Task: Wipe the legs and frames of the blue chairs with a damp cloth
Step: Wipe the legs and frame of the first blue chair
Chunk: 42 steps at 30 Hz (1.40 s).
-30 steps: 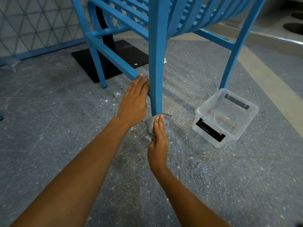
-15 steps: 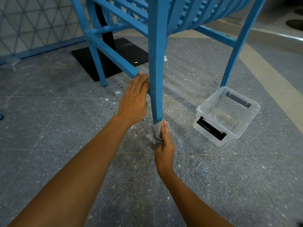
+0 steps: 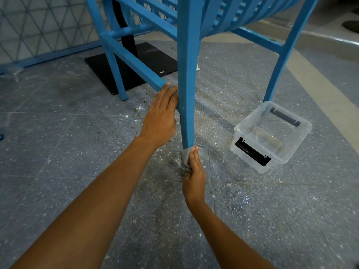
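1. Near leg (image 3: 187,94) of the blue chair (image 3: 233,14), the reference landmark.
2. Left hand (image 3: 160,117): fingers straight, flat against this leg's left side.
3. Right hand (image 3: 194,171): grips the grey cloth (image 3: 185,157) at the leg's foot.
4. Clear tub (image 3: 272,136): right of the leg, apart.

1. One blue chair (image 3: 223,14)
2. Three chair legs in view: the near leg (image 3: 187,94), the far left leg (image 3: 116,74), the right leg (image 3: 280,65)
3. Two bare hands: left hand (image 3: 159,119), right hand (image 3: 194,175)
4. One grey cloth (image 3: 185,158)
5. One clear plastic box (image 3: 279,166)
6. One black base plate (image 3: 151,57) with one black post (image 3: 127,35)
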Motion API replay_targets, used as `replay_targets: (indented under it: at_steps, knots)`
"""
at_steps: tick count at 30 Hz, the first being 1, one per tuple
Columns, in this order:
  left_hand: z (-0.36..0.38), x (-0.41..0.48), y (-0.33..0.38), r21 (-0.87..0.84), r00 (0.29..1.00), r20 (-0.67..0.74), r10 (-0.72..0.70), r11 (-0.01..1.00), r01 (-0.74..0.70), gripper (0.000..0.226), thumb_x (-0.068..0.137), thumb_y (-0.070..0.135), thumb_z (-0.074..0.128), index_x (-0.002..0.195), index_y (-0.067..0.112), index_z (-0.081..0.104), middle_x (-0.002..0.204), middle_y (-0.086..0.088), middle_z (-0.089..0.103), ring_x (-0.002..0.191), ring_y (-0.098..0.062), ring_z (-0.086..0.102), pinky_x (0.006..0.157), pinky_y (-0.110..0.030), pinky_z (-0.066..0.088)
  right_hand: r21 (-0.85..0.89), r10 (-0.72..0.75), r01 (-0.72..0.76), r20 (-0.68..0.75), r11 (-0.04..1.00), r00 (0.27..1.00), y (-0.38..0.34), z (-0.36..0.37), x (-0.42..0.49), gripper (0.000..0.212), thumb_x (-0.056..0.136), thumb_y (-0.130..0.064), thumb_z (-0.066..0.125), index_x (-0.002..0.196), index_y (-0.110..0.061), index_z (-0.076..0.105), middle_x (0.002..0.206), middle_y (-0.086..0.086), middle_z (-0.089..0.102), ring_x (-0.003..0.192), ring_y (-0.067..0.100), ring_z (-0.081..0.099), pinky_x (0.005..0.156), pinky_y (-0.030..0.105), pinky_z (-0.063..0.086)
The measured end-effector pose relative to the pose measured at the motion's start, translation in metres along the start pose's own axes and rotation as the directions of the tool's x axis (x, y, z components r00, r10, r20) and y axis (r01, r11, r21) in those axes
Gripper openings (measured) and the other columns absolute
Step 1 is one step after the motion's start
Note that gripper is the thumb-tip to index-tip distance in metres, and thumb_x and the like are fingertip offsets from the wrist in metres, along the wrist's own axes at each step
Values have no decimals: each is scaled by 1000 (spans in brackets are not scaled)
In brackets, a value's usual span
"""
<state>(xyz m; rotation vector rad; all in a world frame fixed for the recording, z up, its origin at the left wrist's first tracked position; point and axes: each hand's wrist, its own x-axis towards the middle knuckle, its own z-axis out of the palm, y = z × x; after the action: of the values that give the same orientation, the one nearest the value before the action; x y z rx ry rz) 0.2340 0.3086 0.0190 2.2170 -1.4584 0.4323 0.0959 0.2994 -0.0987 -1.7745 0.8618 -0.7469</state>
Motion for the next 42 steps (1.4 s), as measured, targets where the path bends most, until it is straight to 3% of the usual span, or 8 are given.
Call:
replay_targets:
  at_steps: [7,11,13,15,18,20,28,42]
  knots:
    - [1,0,1,-3,1000,-5,-14,1000,14,68,84,-4,53,145,2,24,153,-13,26,146,-28,13,117,-38,5,-72,57,-56,22,996,998,6,1,-3,78,75,29,37,140,-11,20,146,-9,14,139,7,14,114,17,14]
    - [0,0,0,0,1000,4,-8,1000,8,68,84,-4,53,145,3,24,153,-13,26,146,-28,12,119,-40,8,-4,125,-125,71,992,990,0,-11,-7,66,82,25,33,140,-4,25,145,-6,16,134,2,21,92,-14,16]
    - [0,0,0,-3,1000,12,-8,1000,8,69,83,-4,53,145,3,24,154,-12,25,146,-27,11,120,-40,8,55,135,-137,33,989,990,-4,-14,-7,66,82,26,31,141,-4,26,144,-8,17,133,1,30,95,-10,19]
    - [0,0,0,-4,1000,12,-10,1000,10,69,84,-4,53,145,4,23,154,-11,24,146,-27,11,119,-39,6,42,113,-112,-23,993,993,-5,-10,-6,72,79,26,31,142,-9,26,145,-10,20,137,6,25,103,-3,17]
    - [0,0,0,-4,1000,17,-11,1000,11,68,84,-3,53,145,4,23,154,-11,24,146,-27,10,120,-40,6,19,91,-91,-37,996,995,-3,1,-5,77,76,28,32,142,-11,25,150,-5,22,141,13,21,117,29,18]
    - [0,0,0,-7,1000,17,-12,1000,12,68,84,-2,52,145,4,23,154,-12,25,146,-27,11,120,-40,7,28,101,-100,-48,995,994,-3,5,-4,78,75,29,32,142,-10,24,150,-3,22,141,13,21,118,36,21]
    - [2,0,1,-25,1000,-23,-12,1000,11,67,81,-5,54,143,0,28,151,-15,31,144,-31,17,117,-42,10,-18,174,-174,9,985,985,6,7,-8,76,77,27,36,143,-7,20,154,4,18,143,14,17,116,26,14]
    - [2,0,0,-8,1000,-28,-4,1000,4,67,81,-6,53,143,-1,27,151,-16,31,144,-31,17,118,-39,8,-67,226,-222,56,973,972,17,-4,-11,74,80,25,31,144,-11,21,153,1,21,141,15,23,118,35,17]
